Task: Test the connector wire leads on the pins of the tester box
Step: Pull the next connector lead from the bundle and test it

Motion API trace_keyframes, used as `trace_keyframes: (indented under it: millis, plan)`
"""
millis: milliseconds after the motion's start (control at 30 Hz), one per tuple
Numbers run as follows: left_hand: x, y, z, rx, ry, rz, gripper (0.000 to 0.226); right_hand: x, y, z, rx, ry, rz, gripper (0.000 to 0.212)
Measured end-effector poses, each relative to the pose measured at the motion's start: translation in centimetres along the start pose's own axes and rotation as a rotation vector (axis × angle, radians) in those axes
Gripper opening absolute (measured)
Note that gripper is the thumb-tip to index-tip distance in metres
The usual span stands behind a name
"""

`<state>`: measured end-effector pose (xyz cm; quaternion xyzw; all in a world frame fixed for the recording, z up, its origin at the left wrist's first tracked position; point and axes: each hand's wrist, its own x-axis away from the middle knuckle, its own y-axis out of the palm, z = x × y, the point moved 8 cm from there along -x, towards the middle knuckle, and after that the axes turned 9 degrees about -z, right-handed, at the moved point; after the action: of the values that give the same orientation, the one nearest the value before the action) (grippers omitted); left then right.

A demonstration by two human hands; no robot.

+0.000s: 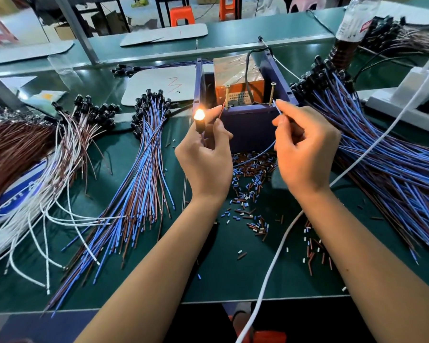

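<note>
Over the green tabletop (233,280), the left hand (206,159) pinches a glowing lamp (199,115) and its red wire (221,112) at the blue box's (248,129) left screw (227,96), while the right hand (305,154) pinches the blue wire (278,110) beside the right screw (273,94).

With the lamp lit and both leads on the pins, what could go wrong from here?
1. The left hand pinches the brown lead close to the bare left pin, and the right hand holds the blue lead near the right pin; a fingertip could touch live metal.
2. The glowing lamp sits beside the left fingers and may be hot.
</note>
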<state>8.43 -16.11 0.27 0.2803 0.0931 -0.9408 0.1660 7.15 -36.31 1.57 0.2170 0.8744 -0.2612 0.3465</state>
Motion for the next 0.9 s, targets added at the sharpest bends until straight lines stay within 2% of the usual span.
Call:
trace_keyframes:
  millis: [233, 400, 467, 600, 700, 800, 900]
  plan:
    - [0.1, -0.5, 0.6, 0.003, 0.038, 0.043, 0.021, 0.2, -0.2, 0.3, -0.046, 0.032, 0.009, 0.028]
    - [0.1, -0.3, 1.7, 0.092, 0.073, 0.057, 0.021, 0.9, -1.9, 0.4, -0.076, 0.069, 0.07, 0.029]
    - [0.2, 1.8, 2.8, 0.126, 0.042, -0.02, 0.02, 1.0, -3.2, 0.5, -0.073, 0.097, 0.127, 0.027]
    - [0.3, 9.6, 6.2, 0.205, -0.049, -0.326, 0.019, 1.6, -8.5, 0.8, -0.033, 0.127, 0.337, 0.02]
    - [2.1, 17.4, 8.3, 0.319, -0.304, -0.658, 0.019, 2.1, -13.8, 1.4, 0.043, 0.122, 0.449, 0.017]
    - [6.7, 24.9, 9.3, 0.475, -0.731, -0.977, 0.016, 2.6, -19.7, 2.9, 0.128, 0.186, 0.557, 0.016]
    - [11.7, 30.0, 10.6, 0.724, -1.106, -1.184, 0.032, 3.2, -24.8, 4.6, 0.186, 0.309, 0.599, 0.014]
